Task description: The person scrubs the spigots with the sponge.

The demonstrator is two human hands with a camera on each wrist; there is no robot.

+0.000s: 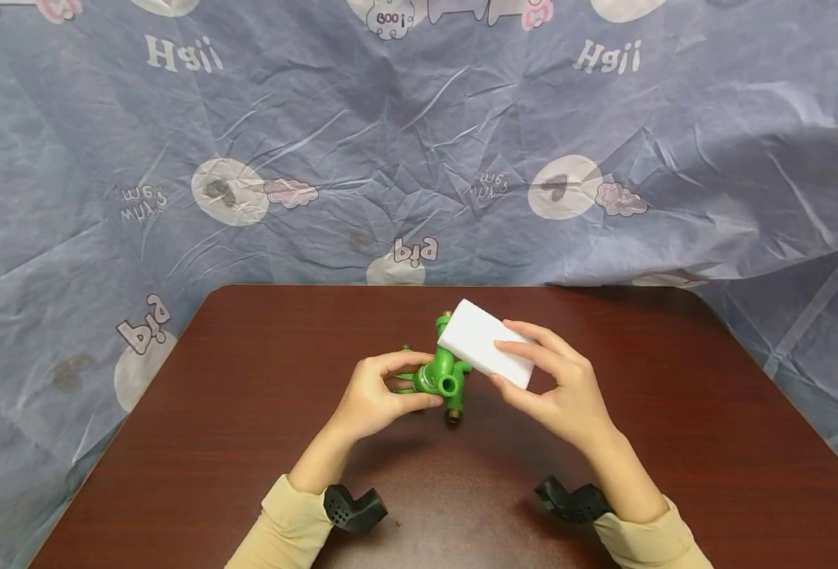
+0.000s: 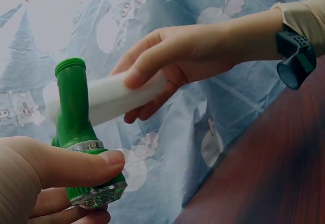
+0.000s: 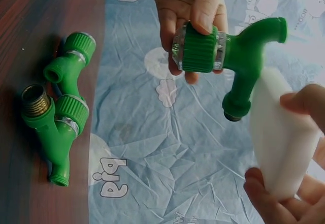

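Note:
My left hand [image 1: 372, 399] grips a green plastic tap [image 3: 244, 56] by its ridged, silver-edged knob, holding it up over the table. The right hand [image 1: 568, 387] pinches a white sponge block [image 1: 486, 344] between thumb and fingers. In the right wrist view, one end of the sponge lies right at the tap's body, beside the threaded inlet. The left wrist view has the sponge partly hidden behind the upright spout. Two more green taps lie on the table, one tap [image 3: 76, 71] just beyond the other tap [image 3: 58, 142], which shows a brass-coloured threaded end.
A dark reddish-brown table [image 1: 248, 458] spreads under both hands. Behind it hangs a wrinkled blue-grey printed cloth [image 1: 362, 158]. Black camera mounts sit at both wrists, the left mount [image 1: 355, 510] and the right mount [image 1: 573, 502].

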